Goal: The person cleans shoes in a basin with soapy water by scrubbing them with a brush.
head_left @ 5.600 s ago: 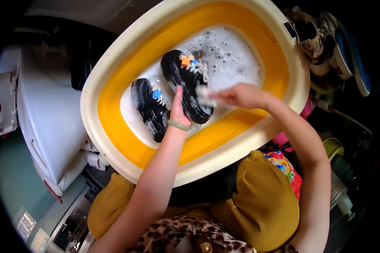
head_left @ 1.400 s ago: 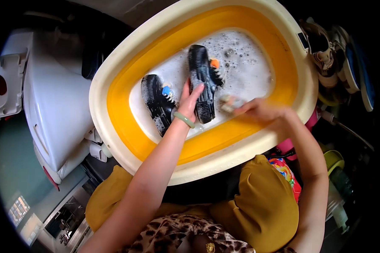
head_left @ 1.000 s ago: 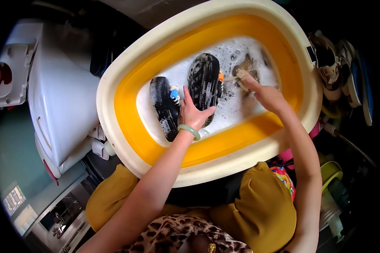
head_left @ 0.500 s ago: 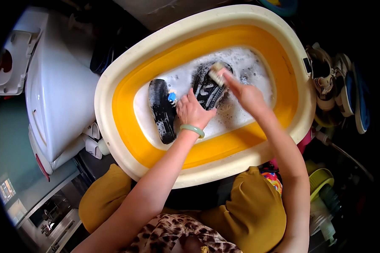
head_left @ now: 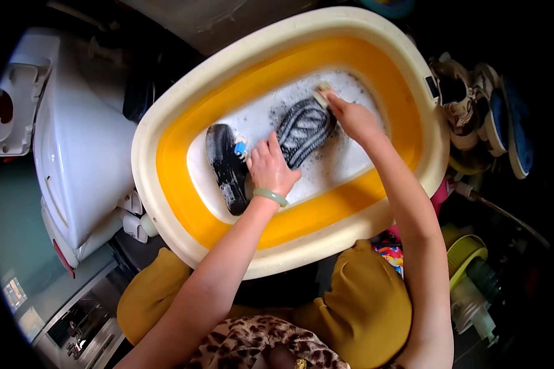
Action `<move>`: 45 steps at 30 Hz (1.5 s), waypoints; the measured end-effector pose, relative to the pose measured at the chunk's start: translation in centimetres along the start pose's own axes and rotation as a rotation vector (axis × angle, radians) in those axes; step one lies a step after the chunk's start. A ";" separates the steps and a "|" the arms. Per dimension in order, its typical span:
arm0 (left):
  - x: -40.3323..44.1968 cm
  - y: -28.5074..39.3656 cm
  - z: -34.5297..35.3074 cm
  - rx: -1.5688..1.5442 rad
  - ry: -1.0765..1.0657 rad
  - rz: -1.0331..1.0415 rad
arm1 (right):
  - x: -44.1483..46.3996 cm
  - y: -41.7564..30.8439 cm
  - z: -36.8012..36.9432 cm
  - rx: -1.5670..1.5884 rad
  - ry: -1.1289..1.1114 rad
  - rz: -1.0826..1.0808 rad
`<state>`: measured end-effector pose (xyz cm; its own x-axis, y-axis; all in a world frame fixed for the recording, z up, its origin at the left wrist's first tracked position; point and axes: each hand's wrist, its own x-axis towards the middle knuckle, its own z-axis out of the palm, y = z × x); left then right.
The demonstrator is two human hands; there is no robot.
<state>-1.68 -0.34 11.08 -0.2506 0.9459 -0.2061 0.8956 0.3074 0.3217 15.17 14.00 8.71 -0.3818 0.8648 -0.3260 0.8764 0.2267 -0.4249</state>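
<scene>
A cream tub (head_left: 148,178) with a yellow inner wall holds foamy water. One black shoe (head_left: 306,130) lies in it with its patterned, soapy sole facing up. My left hand (head_left: 273,167), with a green bangle at the wrist, grips this shoe's near end, thumb and fingers round it. My right hand (head_left: 351,117) holds a small pale brush (head_left: 322,95) at the far end of the sole. The second black shoe (head_left: 225,169) lies on its side to the left, with a blue charm (head_left: 240,148) and white lace beside it.
Several shoes (head_left: 461,114) stand right of the tub. A green basin (head_left: 468,255) and clear plastic bottles (head_left: 471,310) are at the lower right. A white appliance or fixture (head_left: 83,147) is on the left. A colourful packet (head_left: 391,258) lies by my knee.
The held shoe has turned from its side to sole up, hiding its orange charm. The brush has moved from beside the shoe onto the sole and up to its far end.
</scene>
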 end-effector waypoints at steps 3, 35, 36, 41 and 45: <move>-0.1 -0.4 0.7 0.023 0.010 0.012 | -2.8 -0.8 0.6 0.142 -0.054 0.024; 5.0 0.5 6.2 -1.616 -0.694 -0.769 | -5.9 -0.9 1.0 0.293 0.014 -0.058; 5.1 1.5 6.4 -1.719 -0.696 -0.804 | -5.7 -0.6 1.1 0.286 0.015 -0.055; 6.3 5.1 5.2 -1.939 -0.668 -0.740 | -4.8 0.9 1.3 0.513 0.074 -0.014; 8.1 6.1 8.3 -2.131 -0.494 -0.734 | -5.7 0.7 1.9 0.528 0.152 -0.044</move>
<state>4.81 8.31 3.71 0.1351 0.6748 -0.7255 -0.8843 0.4124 0.2188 17.37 8.39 8.66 -0.3340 0.9234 -0.1891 0.5794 0.0429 -0.8139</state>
